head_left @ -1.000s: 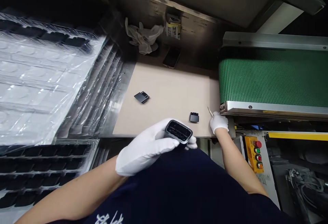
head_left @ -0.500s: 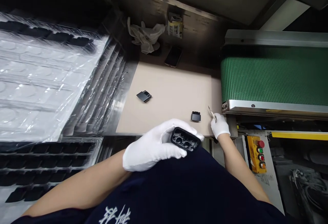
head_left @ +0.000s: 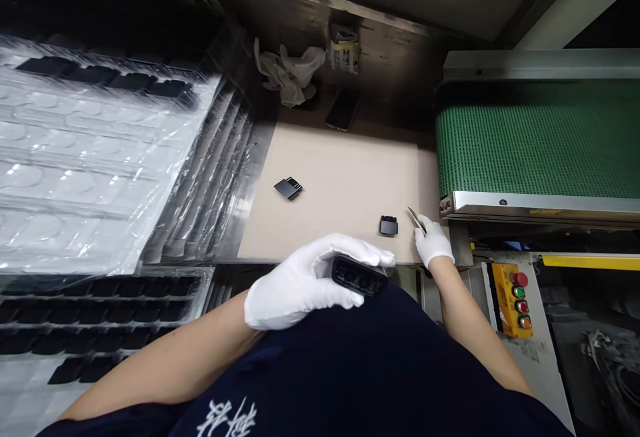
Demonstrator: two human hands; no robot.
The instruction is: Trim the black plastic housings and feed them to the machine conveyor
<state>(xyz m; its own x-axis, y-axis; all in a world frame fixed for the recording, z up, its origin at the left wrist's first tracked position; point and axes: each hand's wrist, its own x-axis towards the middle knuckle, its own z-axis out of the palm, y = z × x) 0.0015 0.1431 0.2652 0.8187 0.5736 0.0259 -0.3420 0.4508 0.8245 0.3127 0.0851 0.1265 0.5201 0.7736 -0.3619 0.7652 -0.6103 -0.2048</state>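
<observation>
My left hand (head_left: 305, 282), in a white glove, grips a black plastic connector housing (head_left: 359, 276) close to my body, its open face toward me. My right hand (head_left: 433, 242), also gloved, rests at the right edge of the beige work mat (head_left: 340, 170) and holds thin metal tweezers (head_left: 416, 218) pointing up and left. A small black plastic part (head_left: 389, 226) lies on the mat just left of the tweezers. Another flat black part (head_left: 289, 188) lies farther left on the mat.
Clear blister trays (head_left: 90, 164) with black parts are stacked at the left, darker trays (head_left: 100, 304) below them. A green conveyor belt (head_left: 540, 140) runs at the right, with a button box (head_left: 515, 298) under it. A phone (head_left: 343, 110), a crumpled glove (head_left: 290, 74) and a small packet (head_left: 345, 54) lie at the back.
My left hand has turned the connector housing, tipping its open face downward and drawing it nearer my body. The right hand with the tweezers has hardly moved.
</observation>
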